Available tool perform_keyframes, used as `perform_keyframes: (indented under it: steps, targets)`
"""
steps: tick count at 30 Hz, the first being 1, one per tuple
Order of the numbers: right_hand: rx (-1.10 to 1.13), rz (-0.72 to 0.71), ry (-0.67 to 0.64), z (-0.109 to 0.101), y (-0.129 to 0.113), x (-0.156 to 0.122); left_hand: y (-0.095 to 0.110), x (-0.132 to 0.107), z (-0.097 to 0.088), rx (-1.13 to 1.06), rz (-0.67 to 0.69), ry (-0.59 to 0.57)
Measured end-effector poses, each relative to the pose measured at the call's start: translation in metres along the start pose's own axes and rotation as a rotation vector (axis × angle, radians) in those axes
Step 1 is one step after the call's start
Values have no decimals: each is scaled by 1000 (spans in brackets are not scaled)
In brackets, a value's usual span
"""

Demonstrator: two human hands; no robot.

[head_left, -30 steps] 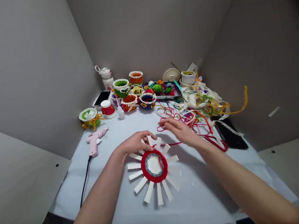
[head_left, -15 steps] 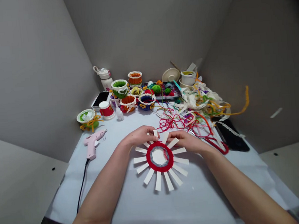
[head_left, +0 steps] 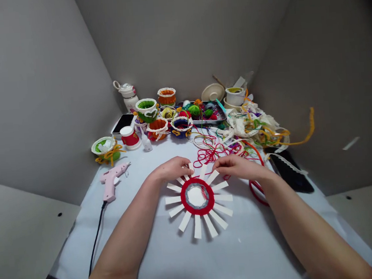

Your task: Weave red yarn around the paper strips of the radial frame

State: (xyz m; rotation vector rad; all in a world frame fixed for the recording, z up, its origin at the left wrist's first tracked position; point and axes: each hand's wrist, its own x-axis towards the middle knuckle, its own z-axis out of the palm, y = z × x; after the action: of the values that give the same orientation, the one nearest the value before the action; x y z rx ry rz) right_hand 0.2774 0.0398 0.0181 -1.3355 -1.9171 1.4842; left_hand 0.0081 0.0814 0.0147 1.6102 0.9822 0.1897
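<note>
A paper cup cut into white spokes (head_left: 197,199) lies flat on the white table (head_left: 170,262), its round base ringed with red yarn. My left hand (head_left: 172,167) rests on the far spokes with its fingers curled onto one strip. My right hand (head_left: 235,166) is at the far right spokes, fingers pinched on a strand of red yarn (head_left: 211,154) that runs off to a loose red tangle behind.
A pink glue gun (head_left: 109,181) with a black cord lies at the left. Several yarn-wrapped cups (head_left: 158,116), a metal tray of yarn balls (head_left: 203,111), a white bottle (head_left: 126,94), a phone (head_left: 122,122) and a heap of cords (head_left: 256,127) fill the back.
My right hand came back from the yarn tangle to the cup's far spokes and pinched the red strand. The cup shifted slightly right and away. My left hand stayed on the spokes.
</note>
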Motion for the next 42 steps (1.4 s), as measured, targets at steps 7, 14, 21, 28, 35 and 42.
perform_keyframes:
  steps: [7,14,21,28,35,42]
  targets:
    - [-214,-140,148,3,-20,-6,1,-1,0,92,2,37]
    - [-378,-263,277,20,-28,-25,4,-1,0,145,-28,42]
    - [-314,-231,264,20,-5,-31,8,-4,-2,139,-48,46]
    - [-69,-54,88,27,21,-25,0,1,-3,12,-78,86]
    - [22,27,114,41,18,-19,4,-5,-6,-22,-129,51]
    - [-66,-36,36,37,10,-8,13,3,-18,64,33,-134]
